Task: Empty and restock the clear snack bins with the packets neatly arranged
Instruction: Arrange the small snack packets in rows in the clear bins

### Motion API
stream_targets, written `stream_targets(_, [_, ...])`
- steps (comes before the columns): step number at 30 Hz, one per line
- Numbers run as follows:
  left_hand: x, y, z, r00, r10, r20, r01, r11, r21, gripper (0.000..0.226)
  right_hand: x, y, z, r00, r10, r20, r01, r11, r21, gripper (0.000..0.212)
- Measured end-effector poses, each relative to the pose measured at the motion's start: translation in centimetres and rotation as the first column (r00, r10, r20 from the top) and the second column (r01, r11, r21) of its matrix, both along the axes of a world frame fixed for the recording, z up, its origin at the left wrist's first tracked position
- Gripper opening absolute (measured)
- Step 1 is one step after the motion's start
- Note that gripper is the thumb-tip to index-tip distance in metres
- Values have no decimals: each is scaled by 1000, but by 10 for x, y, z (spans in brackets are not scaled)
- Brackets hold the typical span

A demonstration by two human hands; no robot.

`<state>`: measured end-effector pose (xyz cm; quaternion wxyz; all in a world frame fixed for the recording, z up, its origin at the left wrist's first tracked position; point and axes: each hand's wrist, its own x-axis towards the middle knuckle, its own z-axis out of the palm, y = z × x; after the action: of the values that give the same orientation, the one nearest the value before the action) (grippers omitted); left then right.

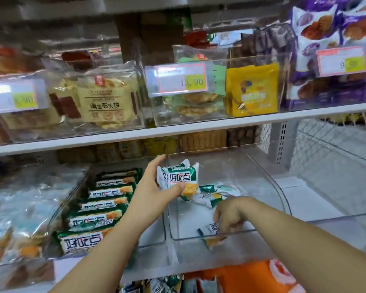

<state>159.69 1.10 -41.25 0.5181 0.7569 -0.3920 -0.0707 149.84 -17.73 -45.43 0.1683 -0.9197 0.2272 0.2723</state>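
Two clear snack bins stand side by side on the lower shelf. The left bin (156, 243) holds a neat row of several green-and-white packets (97, 220). My left hand (154, 187) grips one such packet (179, 176) above the divide between the bins. The right bin (283, 199) is nearly bare, with a few loose packets (211, 195) lying in its middle. My right hand (230, 216) reaches down into this bin's front and pinches a packet (210, 229) near the front wall.
The upper shelf (178, 129) carries clear bins of biscuits, a yellow packet (251, 89) and purple bags (336, 28), with price tags in front. Blue-wrapped snacks (13, 218) sit at lower left. An orange bag (251, 275) lies below. A wire mesh panel stands at right.
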Motion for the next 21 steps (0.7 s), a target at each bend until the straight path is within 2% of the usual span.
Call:
stream_targets(1, [2, 0, -1, 1000, -6, -9, 6, 1000, -3, 71, 2, 0, -3, 1000, 11, -15, -11, 1000, -10, 28])
stream_targets(5, [5, 2, -3, 999, -5, -37, 5, 1000, -23, 73, 6, 6, -12, 998, -56, 1, 56, 998, 22, 35])
stream_targets(10, [-1, 14, 1, 999, -13, -49, 12, 999, -38, 76, 12, 15, -24, 962, -272, -17, 267, 926, 269, 26])
stream_targets(14, [0, 19, -2, 998, -19, -58, 17, 999, -37, 73, 21, 20, -28, 941, -338, -10, 302, 825, 479, 28])
stream_targets(18, [10, 12, -12, 995, -27, -92, 23, 999, -45, 73, 29, 23, -35, 943, -332, 34, 261, 798, 544, 21])
stream_targets(19, [13, 10, -14, 995, -26, -96, 21, 998, -52, 73, 31, 22, -37, 930, -366, 44, 276, 770, 575, 17])
stream_targets(21, [18, 6, -16, 994, -13, -104, 5, 997, -76, 71, 34, 23, -40, 869, -494, 33, 336, 638, 693, 16])
